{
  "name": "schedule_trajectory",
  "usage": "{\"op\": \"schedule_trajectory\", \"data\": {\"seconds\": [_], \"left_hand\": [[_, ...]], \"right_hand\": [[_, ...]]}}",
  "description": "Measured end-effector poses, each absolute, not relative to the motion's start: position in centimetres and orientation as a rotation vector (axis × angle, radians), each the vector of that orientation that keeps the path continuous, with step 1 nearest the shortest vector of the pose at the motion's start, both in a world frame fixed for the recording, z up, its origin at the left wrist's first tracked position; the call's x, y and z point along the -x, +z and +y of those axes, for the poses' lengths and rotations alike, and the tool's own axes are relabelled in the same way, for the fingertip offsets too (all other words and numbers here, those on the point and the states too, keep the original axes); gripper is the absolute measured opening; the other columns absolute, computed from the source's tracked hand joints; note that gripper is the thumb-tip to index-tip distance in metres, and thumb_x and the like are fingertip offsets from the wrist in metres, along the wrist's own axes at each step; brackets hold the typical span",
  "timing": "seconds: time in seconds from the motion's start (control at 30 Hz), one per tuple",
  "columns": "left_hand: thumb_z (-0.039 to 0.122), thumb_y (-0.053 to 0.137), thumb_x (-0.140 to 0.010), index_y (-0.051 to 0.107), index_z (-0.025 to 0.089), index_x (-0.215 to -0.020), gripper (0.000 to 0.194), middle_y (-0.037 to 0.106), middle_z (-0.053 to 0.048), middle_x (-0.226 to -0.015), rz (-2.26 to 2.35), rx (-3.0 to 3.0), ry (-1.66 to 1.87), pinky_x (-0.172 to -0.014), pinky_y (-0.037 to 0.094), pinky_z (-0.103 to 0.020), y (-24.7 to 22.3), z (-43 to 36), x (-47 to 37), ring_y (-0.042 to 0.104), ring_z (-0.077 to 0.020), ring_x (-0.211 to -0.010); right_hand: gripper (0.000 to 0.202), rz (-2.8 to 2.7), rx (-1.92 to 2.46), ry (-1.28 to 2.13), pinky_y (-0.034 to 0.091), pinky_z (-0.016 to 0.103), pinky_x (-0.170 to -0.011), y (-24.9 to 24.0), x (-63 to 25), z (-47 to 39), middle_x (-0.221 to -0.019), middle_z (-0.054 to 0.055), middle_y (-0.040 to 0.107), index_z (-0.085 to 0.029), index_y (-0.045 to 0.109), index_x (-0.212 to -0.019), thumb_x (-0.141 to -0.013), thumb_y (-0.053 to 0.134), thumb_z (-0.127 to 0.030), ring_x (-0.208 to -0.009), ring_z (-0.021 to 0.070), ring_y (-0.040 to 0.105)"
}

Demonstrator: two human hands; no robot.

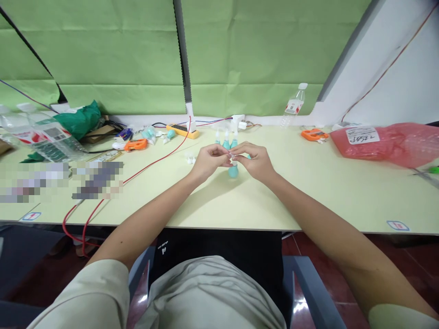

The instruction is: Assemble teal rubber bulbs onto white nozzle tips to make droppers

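My left hand [211, 161] and my right hand [254, 160] meet over the middle of the pale table. The fingertips of both are pinched together around a small whitish, see-through piece [231, 156], mostly hidden by the fingers. Directly below them a teal bulb-shaped item [233, 171] stands on the table. Behind the hands are several similar teal items with clear tips [226, 143], partly covered by my fingers. Small white pieces [190, 159] lie left of my left hand.
Orange-handled tools [136, 145] [314, 135] lie left and right. A yellow power strip [182, 131], a clear bottle [294, 106] and a red plastic bag [384, 144] are farther back. A red cable [156, 161] crosses the left side.
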State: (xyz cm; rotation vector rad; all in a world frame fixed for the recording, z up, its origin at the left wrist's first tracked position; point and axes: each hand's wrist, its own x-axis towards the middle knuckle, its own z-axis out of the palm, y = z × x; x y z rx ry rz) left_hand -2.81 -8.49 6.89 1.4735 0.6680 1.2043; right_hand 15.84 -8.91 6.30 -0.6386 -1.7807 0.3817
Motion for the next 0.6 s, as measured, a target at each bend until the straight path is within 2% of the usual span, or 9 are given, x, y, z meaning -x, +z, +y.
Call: {"op": "schedule_trajectory", "data": {"seconds": [0.13, 0.23, 0.3, 0.37, 0.47, 0.6], "left_hand": [[0.031, 0.082, -0.072, 0.067, 0.014, -0.081, 0.025, 0.071, -0.002, -0.078, 0.723, -1.500, 1.178, -0.082, 0.066, -0.041, 6.6, -8.0, 2.9, 0.072, -0.0153, -0.072], [0.033, 0.075, -0.079, 0.069, 0.016, -0.085, 0.019, 0.070, -0.002, -0.079, 0.805, -1.611, 1.262, -0.075, 0.062, -0.034, 6.2, -7.2, 3.1, 0.068, -0.0140, -0.073], [0.032, 0.070, -0.083, 0.069, 0.018, -0.092, 0.017, 0.070, -0.003, -0.086, 0.837, -1.729, 1.356, -0.077, 0.058, -0.031, 5.6, -6.7, 3.3, 0.067, -0.0143, -0.080], [0.031, 0.069, -0.083, 0.067, 0.019, -0.101, 0.022, 0.070, -0.004, -0.097, 0.841, -1.861, 1.359, -0.083, 0.056, -0.031, 4.9, -6.3, 3.4, 0.066, -0.0153, -0.090], [0.034, 0.075, -0.079, 0.064, 0.019, -0.110, 0.036, 0.068, -0.007, -0.109, 0.861, -1.991, 1.176, -0.087, 0.054, -0.033, 3.6, -6.0, 3.3, 0.065, -0.0174, -0.097], [0.040, 0.079, -0.077, 0.064, 0.019, -0.112, 0.044, 0.068, -0.009, -0.116, 0.845, -1.977, 1.036, -0.092, 0.053, -0.035, 2.0, -5.7, 2.7, 0.065, -0.0198, -0.103]], "right_hand": [[0.009, -1.840, 0.622, 0.307, 0.056, 0.048, -0.086, 6.4, -15.9, -8.7, -0.089, 0.004, 0.078, -0.028, 0.077, -0.080, -0.088, 0.073, -0.029, -0.090, 0.0260, 0.071], [0.012, -1.863, 0.651, 0.281, 0.055, 0.044, -0.081, 6.5, -16.2, -8.4, -0.090, 0.005, 0.075, -0.029, 0.079, -0.092, -0.093, 0.069, -0.035, -0.089, 0.0247, 0.068], [0.018, -1.829, 0.692, 0.266, 0.053, 0.041, -0.076, 6.6, -16.6, -8.1, -0.091, 0.006, 0.071, -0.028, 0.078, -0.101, -0.095, 0.065, -0.038, -0.086, 0.0232, 0.066], [0.022, -1.778, 0.734, 0.260, 0.051, 0.038, -0.073, 6.7, -17.2, -7.8, -0.089, 0.006, 0.068, -0.026, 0.078, -0.104, -0.097, 0.062, -0.039, -0.083, 0.0217, 0.063], [0.022, -1.774, 0.800, 0.289, 0.050, 0.036, -0.071, 6.7, -18.1, -7.3, -0.088, 0.005, 0.068, -0.024, 0.077, -0.100, -0.097, 0.061, -0.037, -0.080, 0.0203, 0.062], [0.012, -1.833, 0.899, 0.361, 0.050, 0.034, -0.069, 6.5, -18.7, -7.0, -0.081, 0.002, 0.069, -0.022, 0.074, -0.094, -0.088, 0.070, -0.032, -0.073, 0.0183, 0.061]]}}
